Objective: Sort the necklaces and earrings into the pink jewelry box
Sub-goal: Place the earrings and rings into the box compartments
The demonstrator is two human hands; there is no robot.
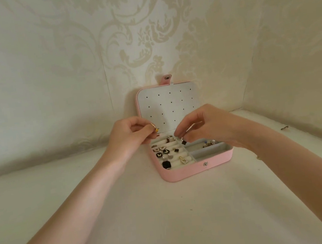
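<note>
So from the head cam: the pink jewelry box is sitting open on a white tabletop, pushed back near a corner of cream damask wallpaper. Its lid is standing upright against the wall, white inside with rows of little holes, and the snap tab is poking up on top.

The left hand is hovering over the box's back left corner, fingers curled and pinching a small gold earring with a yellow bit between thumb and fingertips. The right hand is reaching in over the middle of the box, fingertips pinching a tiny black earring just above the roll section.

Inside, the left half is a set of cream rolls already holding a bunch of earrings: two round black ones with butterflies, a black octagon one at the front, a sparkly gold rectangular one and a small black square one. The right half is split into grey compartments; the back one has a little pile of jewelry, partly hidden by the right hand, so I can't tell what exactly.
</note>
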